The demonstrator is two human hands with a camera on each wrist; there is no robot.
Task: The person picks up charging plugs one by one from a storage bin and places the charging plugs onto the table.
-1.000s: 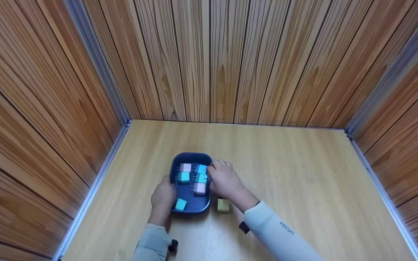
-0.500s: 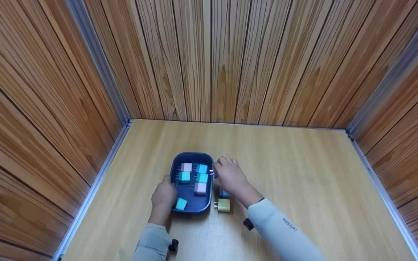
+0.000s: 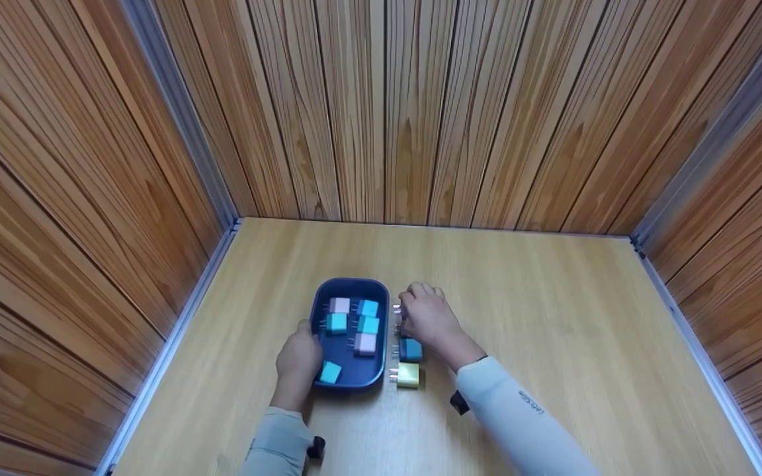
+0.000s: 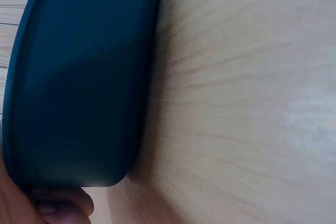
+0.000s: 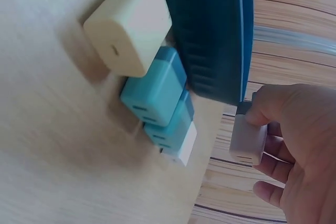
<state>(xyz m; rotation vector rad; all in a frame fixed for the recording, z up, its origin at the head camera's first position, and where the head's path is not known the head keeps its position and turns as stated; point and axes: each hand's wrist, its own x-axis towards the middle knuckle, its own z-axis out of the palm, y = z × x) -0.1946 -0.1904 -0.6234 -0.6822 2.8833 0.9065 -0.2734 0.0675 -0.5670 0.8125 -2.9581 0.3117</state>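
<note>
A dark blue tray (image 3: pixel 348 380) stands on the table, with several teal, blue and pale pink charger plugs inside, such as a teal plug (image 3: pixel 330 372) at its near left. My left hand (image 3: pixel 299 356) grips the tray's left wall, thumb at the rim. Just right of the tray, my right hand (image 3: pixel 428 320) pinches a pale pink charger plug (image 5: pixel 248 141) between thumb and fingers. Below that hand, a row of plugs lies on the table: a yellow plug (image 3: pixel 408 375), a blue-teal plug (image 3: pixel 411 349), and in the right wrist view another teal plug (image 5: pixel 171 125) and a white plug (image 5: pixel 184 145).
The light wooden table (image 3: pixel 553 317) is enclosed by a wood-panelled back wall (image 3: pixel 407 132) and side walls, with metal strips along the edges. Small black devices sit by both wrists.
My right hand has moved right, from over the tray's right rim to above the row, carrying the pink charger plug. The blue-teal plug has come into view. My left hand stays put.
</note>
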